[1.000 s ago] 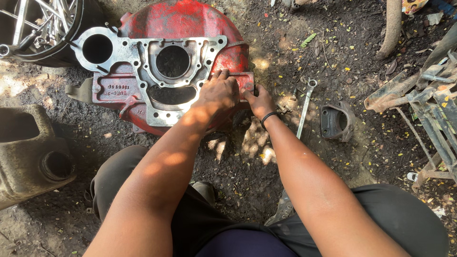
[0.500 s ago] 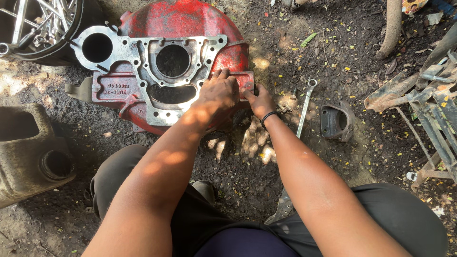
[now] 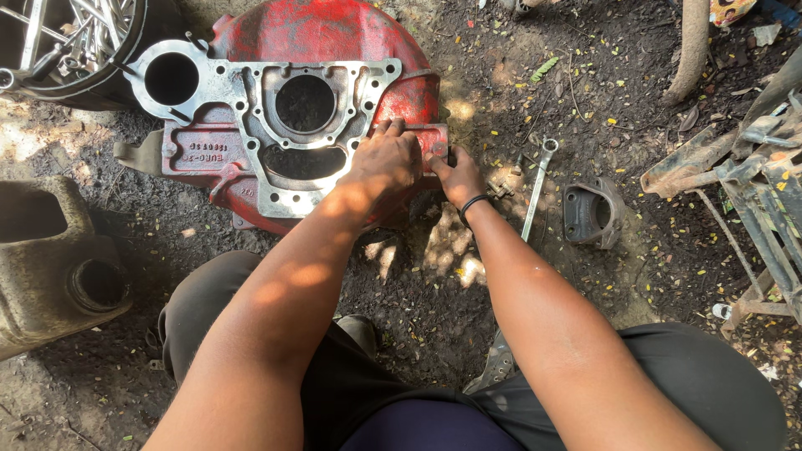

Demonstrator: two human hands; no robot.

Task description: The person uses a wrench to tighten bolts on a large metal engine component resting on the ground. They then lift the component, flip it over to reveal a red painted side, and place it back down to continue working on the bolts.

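Head view, only one there is: big red housing (image 3: pixel 322 50) lies on the dirt ground (image 3: pixel 635 100) with a bare-metal plate (image 3: pixel 276 117) bolted on its face, round bore at centre, second round hole on the ear at upper left. Both hands work at the housing's right edge, on a red lug (image 3: pixel 430 138) sticking out there. Left hand (image 3: pixel 386 163) lies flat over the plate's right side, fingers curled down and pressing, fingertips on the top edge of the lug. Right hand (image 3: pixel 458 177), black band at the wrist, comes in from the right, thumb and fingers pinched at the lug's end; something small and dark seems gripped there, but I cannot tell what. To do this well, my read: keep the left hand bearing down so the housing doesn't rock on soft soil, keep the right hand's pull or turn square to the lug, and keep grit out of the joint. A long wrench (image 3: pixel 535 188) lies just right of the right hand, a small rusty part (image 3: pixel 505 179) between them, a dark bracket (image 3: pixel 591 213) further right. Hard to make out: the fastener or part under the fingers is fully covered; lower rim of the housing is behind the left forearm. Cut off: wire wheel (image 3: pixel 67 33) top left, grey casting (image 3: pixel 50 259) at left edge, metal frame (image 3: pixel 752 159) at right.
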